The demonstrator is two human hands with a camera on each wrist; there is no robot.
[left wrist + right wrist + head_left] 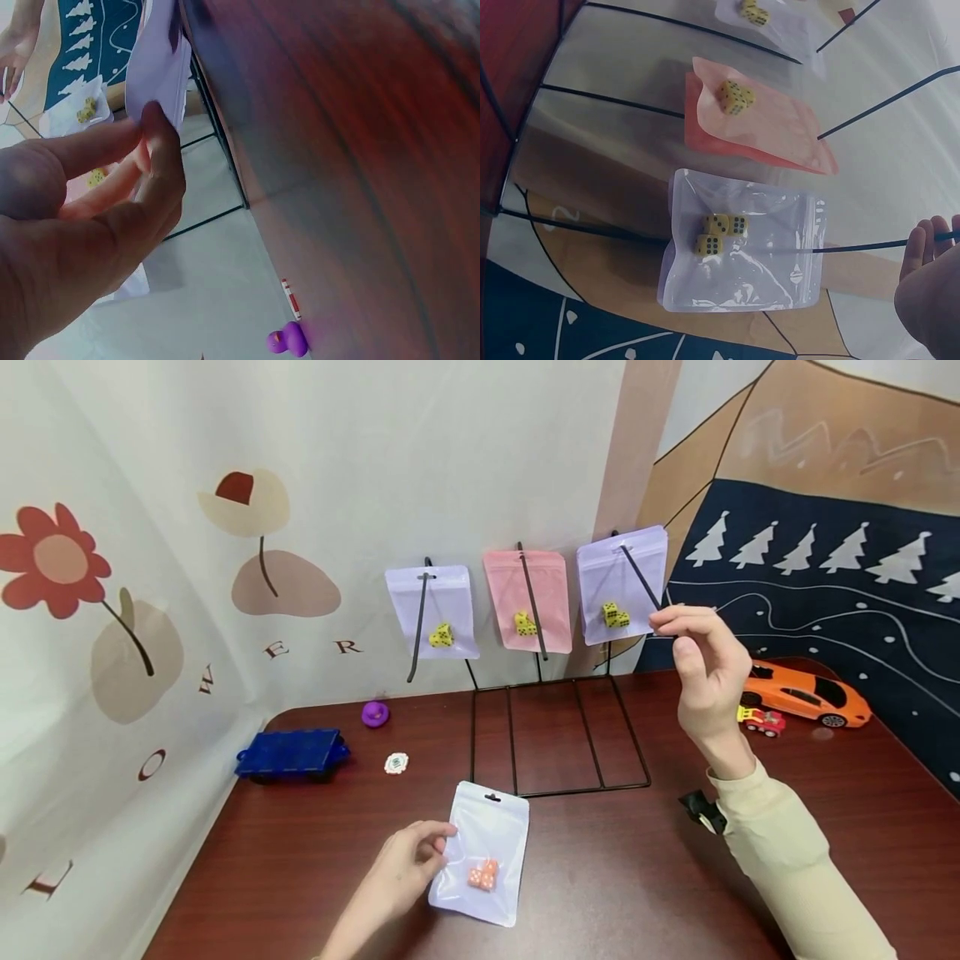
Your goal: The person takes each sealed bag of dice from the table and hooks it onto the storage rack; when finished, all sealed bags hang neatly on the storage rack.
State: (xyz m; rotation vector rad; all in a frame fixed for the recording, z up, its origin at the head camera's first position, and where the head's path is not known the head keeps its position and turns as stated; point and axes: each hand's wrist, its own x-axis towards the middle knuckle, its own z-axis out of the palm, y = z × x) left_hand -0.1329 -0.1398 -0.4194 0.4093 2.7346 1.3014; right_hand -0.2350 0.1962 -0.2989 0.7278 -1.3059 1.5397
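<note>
My left hand (405, 864) pinches the left edge of a lavender zip bag (498, 827) low over the table's front; orange dice (483, 875) show on it. That bag's edge (157, 67) meets the thumb and fingertips in the left wrist view. My right hand (708, 672) is raised at the front end of the rack's right hook (639, 575), fingers bent and thumb apart from them. In the right wrist view, its fingers (922, 244) overlap the hook's end. On that hook hangs another lavender bag (757, 277) with yellow dice (714, 232).
A black wire rack (558, 792) stands at the back. Its other hooks carry a pink bag (551, 585) and a lavender bag (446, 597). To the left are a blue cart (292, 753), a purple duck (375, 714) and a chip (396, 763); orange (813, 693) and red toy cars (763, 722) sit right.
</note>
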